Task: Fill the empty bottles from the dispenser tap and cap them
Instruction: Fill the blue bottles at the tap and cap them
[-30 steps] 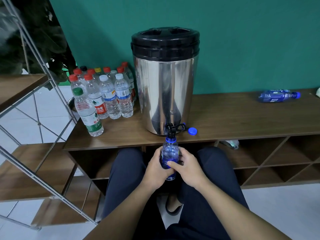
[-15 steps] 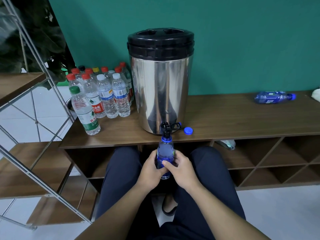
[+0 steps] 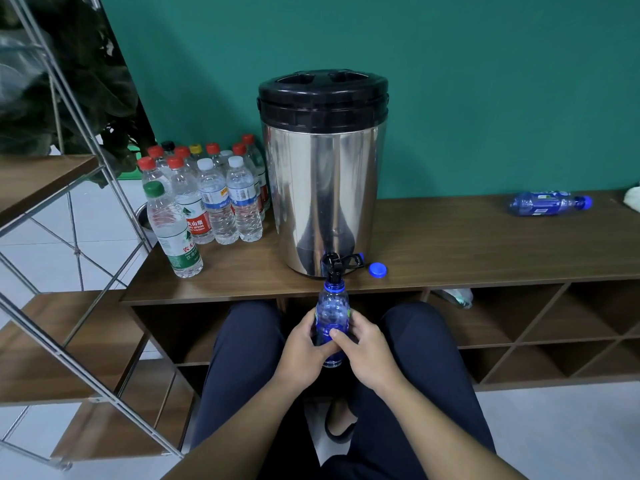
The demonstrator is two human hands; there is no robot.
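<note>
I see a teal wall (image 3: 485,81) behind a long brown wooden counter (image 3: 450,244) with open cubbies below and a white tiled floor (image 3: 554,427) under it; a metal-framed wooden shelf unit (image 3: 52,341) stands at the left with dark foliage above. On the counter stands one steel dispenser (image 3: 323,188) with a black lid, and its black tap (image 3: 331,268) juts over the counter's front edge. To the dispenser's left I count about eleven capped clear bottles (image 3: 211,199) bunched together, mostly red-capped, two white-capped in front, one green-capped nearest the edge; those at the back overlap, so my count is rough. One capped blue bottle (image 3: 549,203) lies on its side far to the right. One loose blue cap (image 3: 377,270) sits just beside the tap. I hold one open blue bottle (image 3: 331,317) upright below the counter edge, between my knees, its mouth right under the tap. My left hand (image 3: 304,348) and right hand (image 3: 367,351) are together, both wrapped around the bottle's lower body, fingers meeting in front.
</note>
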